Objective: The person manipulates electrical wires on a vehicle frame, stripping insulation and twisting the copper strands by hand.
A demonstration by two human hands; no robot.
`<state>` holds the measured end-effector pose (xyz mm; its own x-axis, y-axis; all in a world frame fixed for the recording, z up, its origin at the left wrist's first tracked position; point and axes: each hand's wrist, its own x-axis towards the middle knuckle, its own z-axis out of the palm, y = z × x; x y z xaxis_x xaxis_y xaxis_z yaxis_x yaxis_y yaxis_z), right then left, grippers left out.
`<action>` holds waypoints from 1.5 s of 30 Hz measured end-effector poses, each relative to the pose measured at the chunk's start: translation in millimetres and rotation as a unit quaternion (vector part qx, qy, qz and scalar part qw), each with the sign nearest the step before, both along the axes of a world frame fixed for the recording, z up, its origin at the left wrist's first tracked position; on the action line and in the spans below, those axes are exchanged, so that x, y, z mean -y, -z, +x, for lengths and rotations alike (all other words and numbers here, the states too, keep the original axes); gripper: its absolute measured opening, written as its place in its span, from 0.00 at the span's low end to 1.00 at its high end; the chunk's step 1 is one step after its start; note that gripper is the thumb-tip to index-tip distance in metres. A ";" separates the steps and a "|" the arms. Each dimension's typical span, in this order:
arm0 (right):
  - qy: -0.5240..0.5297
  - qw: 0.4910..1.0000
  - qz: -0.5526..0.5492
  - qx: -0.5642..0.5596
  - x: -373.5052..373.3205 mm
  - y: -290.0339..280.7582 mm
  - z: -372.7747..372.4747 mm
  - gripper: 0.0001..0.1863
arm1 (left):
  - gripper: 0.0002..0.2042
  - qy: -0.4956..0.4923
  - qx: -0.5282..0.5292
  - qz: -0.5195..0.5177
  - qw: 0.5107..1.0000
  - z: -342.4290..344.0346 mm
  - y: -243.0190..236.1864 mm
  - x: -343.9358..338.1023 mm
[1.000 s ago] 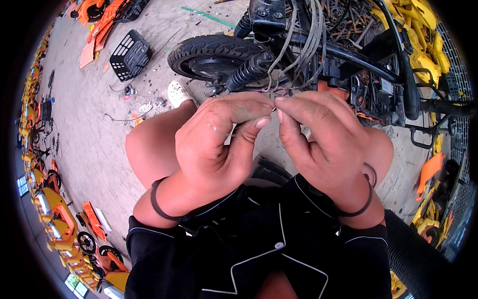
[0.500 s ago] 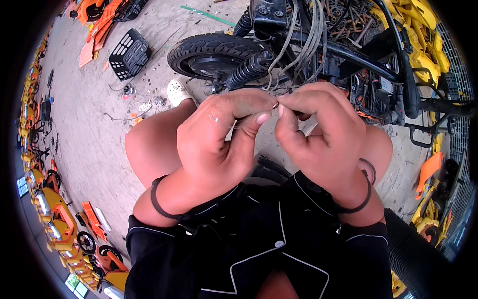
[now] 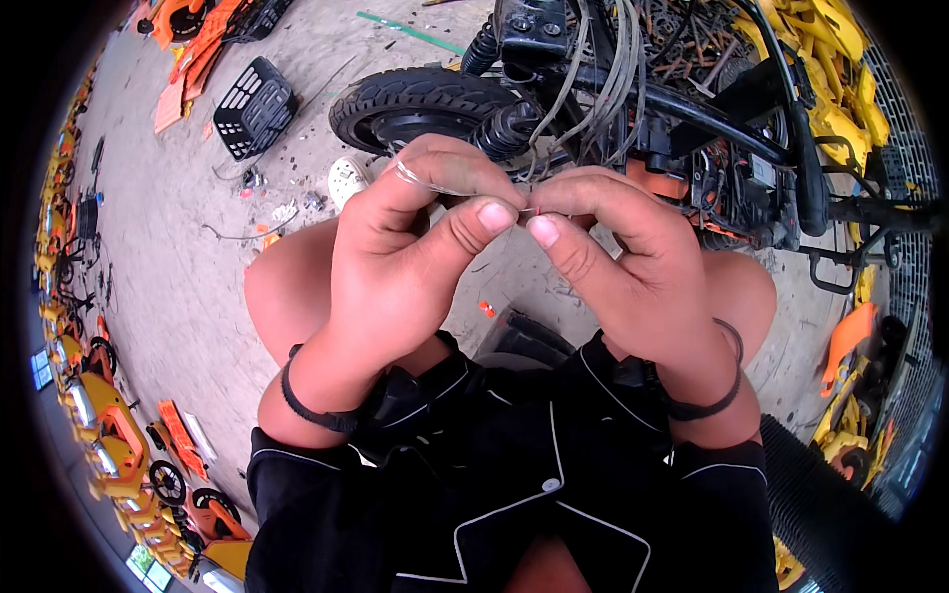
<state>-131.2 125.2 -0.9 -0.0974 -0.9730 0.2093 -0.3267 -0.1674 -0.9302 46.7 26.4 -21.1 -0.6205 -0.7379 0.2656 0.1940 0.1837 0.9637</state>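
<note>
My left hand [image 3: 400, 247] and my right hand [image 3: 638, 262] meet in front of me, thumbs and forefingers pinched close together. Between the fingertips is a very thin wire [image 3: 531, 211] with a bit of red at my right thumb; most of it is hidden by the fingers. A pale, shiny strand [image 3: 423, 184] runs over my left forefinger. Just beyond my hands, grey cables [image 3: 615, 94] hang from a black scooter frame [image 3: 682, 94].
The frame's rear wheel [image 3: 420, 104] and a black shock absorber [image 3: 504, 133] lie ahead. A black plastic basket [image 3: 255, 109] stands on the concrete floor to the left. Yellow panels [image 3: 840, 59] and scrap metal pieces [image 3: 692, 44] are piled at far right.
Both hands have turned so the thumbs show more on top, and the left has moved slightly left and up. The pinch on the wire stays.
</note>
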 end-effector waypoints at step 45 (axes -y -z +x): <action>0.026 0.993 0.110 0.033 -2.3 8.0 1.3 0.06 | 0.03 -0.058 0.025 0.053 0.997 7.3 -5.7 7.4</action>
